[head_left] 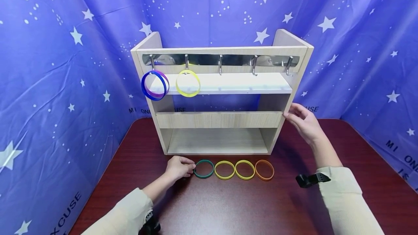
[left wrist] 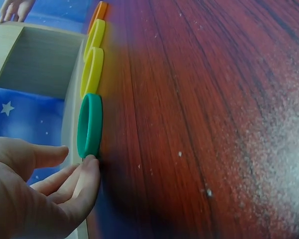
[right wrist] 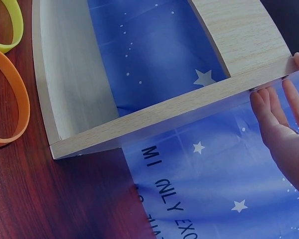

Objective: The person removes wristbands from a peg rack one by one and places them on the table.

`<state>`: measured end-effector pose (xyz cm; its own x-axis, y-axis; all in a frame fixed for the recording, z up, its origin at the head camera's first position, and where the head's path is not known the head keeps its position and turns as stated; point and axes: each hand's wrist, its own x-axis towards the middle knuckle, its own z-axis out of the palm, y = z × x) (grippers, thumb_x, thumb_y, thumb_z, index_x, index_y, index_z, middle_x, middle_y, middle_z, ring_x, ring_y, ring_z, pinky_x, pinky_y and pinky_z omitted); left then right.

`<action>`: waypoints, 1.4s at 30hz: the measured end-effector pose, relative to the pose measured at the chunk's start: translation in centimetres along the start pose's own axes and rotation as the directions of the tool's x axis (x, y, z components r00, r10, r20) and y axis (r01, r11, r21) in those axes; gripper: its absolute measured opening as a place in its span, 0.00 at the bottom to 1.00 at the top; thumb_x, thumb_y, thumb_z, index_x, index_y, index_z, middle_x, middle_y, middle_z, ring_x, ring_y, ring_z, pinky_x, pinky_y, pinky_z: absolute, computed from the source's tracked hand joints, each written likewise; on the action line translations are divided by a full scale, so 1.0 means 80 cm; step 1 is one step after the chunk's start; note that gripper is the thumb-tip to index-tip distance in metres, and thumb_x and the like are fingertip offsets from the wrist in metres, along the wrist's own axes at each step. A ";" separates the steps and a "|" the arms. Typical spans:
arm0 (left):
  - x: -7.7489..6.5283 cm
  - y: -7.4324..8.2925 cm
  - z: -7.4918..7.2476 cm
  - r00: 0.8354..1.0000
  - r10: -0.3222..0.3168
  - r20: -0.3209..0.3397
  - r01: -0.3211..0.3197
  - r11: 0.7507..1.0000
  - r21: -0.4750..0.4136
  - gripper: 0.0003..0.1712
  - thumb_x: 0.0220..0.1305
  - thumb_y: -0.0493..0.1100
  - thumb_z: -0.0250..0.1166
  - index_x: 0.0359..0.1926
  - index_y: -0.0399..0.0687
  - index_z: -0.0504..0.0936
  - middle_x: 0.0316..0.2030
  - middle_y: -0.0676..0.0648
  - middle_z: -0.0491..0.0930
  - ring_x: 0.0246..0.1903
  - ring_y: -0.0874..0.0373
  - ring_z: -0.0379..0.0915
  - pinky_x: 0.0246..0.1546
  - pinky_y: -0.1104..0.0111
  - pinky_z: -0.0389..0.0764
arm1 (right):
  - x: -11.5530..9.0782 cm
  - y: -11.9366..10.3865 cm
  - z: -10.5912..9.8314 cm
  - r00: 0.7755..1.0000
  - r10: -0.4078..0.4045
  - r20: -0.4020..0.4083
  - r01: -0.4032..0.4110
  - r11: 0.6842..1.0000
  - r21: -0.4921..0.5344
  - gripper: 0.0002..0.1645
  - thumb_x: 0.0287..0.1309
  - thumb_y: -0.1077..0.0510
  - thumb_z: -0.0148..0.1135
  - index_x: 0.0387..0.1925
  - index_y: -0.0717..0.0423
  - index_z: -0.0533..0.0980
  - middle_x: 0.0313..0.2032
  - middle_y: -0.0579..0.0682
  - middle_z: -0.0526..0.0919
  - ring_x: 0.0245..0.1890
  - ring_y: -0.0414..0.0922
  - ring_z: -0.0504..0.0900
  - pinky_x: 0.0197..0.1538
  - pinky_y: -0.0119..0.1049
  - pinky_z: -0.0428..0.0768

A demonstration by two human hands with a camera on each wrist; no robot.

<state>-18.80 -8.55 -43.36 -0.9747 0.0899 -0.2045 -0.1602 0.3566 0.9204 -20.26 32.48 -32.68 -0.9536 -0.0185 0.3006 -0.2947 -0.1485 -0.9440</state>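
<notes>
Lying flat on tbl [head_left: 209, 206], green band [left wrist: 95, 124], touching L hand [head_left: 179, 167]

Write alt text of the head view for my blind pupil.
A left hand touches a green band, leftmost in a row with two yellow bands and an orange band on a table. The right hand touches a wooden shelf, with three bands hanging from two hooks.

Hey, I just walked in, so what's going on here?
A person's left hand touches a green ring on the table, in a row with two yellow rings and an orange ring. Their right hand rests against the side of a rack. On its leftmost hook hang a blue ring and a purple ring; on the next, another yellow ring.
</notes>
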 end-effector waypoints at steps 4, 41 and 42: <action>0.000 0.001 -0.005 1.000 0.000 -0.011 0.000 1.000 0.030 0.08 0.55 0.33 0.67 0.36 0.31 0.85 0.27 0.37 0.87 0.26 0.55 0.85 0.27 0.66 0.88 | 0.000 0.000 0.000 1.000 -0.004 0.003 0.004 1.000 0.009 0.20 0.61 0.73 0.53 0.45 0.46 0.76 0.40 0.40 0.80 0.40 0.31 0.80 0.48 0.17 0.80; -0.002 0.104 -0.068 0.980 0.193 -0.040 -0.195 0.980 -0.049 0.19 0.61 0.43 0.65 0.50 0.38 0.83 0.36 0.49 0.88 0.34 0.68 0.81 0.45 0.72 0.82 | 0.001 0.003 -0.002 1.000 -0.009 0.014 0.009 1.000 0.002 0.20 0.62 0.73 0.53 0.45 0.47 0.76 0.39 0.40 0.80 0.40 0.32 0.80 0.47 0.18 0.80; -0.002 0.107 -0.068 0.979 0.198 -0.038 -0.200 0.978 -0.057 0.18 0.61 0.43 0.65 0.50 0.38 0.83 0.36 0.50 0.88 0.34 0.69 0.81 0.45 0.72 0.83 | 0.001 0.003 -0.002 1.000 -0.009 0.014 0.009 1.000 0.003 0.20 0.62 0.73 0.53 0.45 0.47 0.76 0.39 0.40 0.80 0.40 0.32 0.80 0.48 0.18 0.80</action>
<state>-20.83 -10.60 -33.65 -0.9924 0.1233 -0.0049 0.0298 0.2781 0.9601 -20.39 32.59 -32.88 -0.9500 -0.0307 0.3108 -0.3030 -0.1516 -0.9409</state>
